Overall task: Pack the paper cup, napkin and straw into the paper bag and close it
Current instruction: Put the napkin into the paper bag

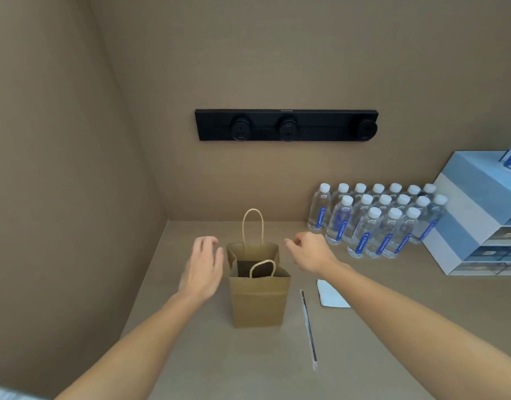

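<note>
One straw [308,330] (wrapped) lies lengthwise, right of the upright paper bag [258,298].

Even, soft light, dim and warm; source not seen. Faint shadows only. Whole frame slightly soft (compression, perhaps). Wide-angle bowing at the edges: wall corner at upper left leans, drawer unit [479,215] at right tilts. Water bottles [375,220] show mild glare.

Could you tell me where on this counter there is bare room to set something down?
Free: the near counter in front of the paper bag, and the strip between the bag and the left wall. Tighter: right of the bag, where the straw and napkin lie. Crowded: the far right, with water bottles and stacked boxes.
</note>
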Demonstrator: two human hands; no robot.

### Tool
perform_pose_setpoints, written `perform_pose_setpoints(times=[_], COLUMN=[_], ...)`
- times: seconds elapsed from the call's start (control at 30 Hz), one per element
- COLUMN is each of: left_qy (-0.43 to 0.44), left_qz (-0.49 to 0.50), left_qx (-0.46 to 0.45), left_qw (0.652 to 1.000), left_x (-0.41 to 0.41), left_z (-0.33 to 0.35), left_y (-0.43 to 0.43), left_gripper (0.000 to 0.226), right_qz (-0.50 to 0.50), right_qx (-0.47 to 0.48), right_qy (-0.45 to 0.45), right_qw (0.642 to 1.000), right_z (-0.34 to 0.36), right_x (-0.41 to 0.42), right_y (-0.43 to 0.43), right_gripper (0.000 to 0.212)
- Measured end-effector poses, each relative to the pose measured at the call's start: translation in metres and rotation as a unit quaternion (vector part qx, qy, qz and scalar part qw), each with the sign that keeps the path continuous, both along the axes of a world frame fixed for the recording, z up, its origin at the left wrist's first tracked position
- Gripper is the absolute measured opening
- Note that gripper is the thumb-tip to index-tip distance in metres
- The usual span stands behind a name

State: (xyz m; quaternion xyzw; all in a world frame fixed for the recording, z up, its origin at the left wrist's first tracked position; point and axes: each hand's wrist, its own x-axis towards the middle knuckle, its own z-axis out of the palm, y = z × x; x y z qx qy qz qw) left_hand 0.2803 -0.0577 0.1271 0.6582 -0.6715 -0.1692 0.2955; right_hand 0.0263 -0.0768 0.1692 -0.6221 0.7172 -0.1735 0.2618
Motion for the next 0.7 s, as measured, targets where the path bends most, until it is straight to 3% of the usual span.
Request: perform_pose_setpoints(times=[0.17,0.4,0.47,0.6,0.7], left_qy=[-0.078,-0.148,-0.162,-0.185,-0.211], left_qz=[0.095,0.099,0.105,0.132,0.147], left_qx=[0.115,0.257,0.337,0.322,0.265], left_qw=[0.986,0.95,0.921,0.919,0.929], left_x=[0.008,-0.012,-0.015,-0.006,-0.009], left_z=[-0.052,-0.139,-0.194,-0.22,-0.211], left_y=[0.007,0.044,0.038,0.049,0.056], left_gripper=[0.025,0.051,0.063,0.075,0.076], right_qz=[-0.001,-0.033,-0.054,-0.024,-0.062], right_qx=[0.039,0.111,0.166,0.227,0.237], right_qy=[0.02,0.075,0.107,0.163,0.131], right_qw=[0.999,0.99,0.979,0.96,0.961], right_z=[-0.028,-0.083,-0.139,-0.176,-0.182], right_x=[-0.033,-0.063,-0.068,-0.077,-0.086], right_y=[0.0,0.018,0.002,0.004,0.008], right_gripper=[0.044,0.032,0.035,0.06,0.057])
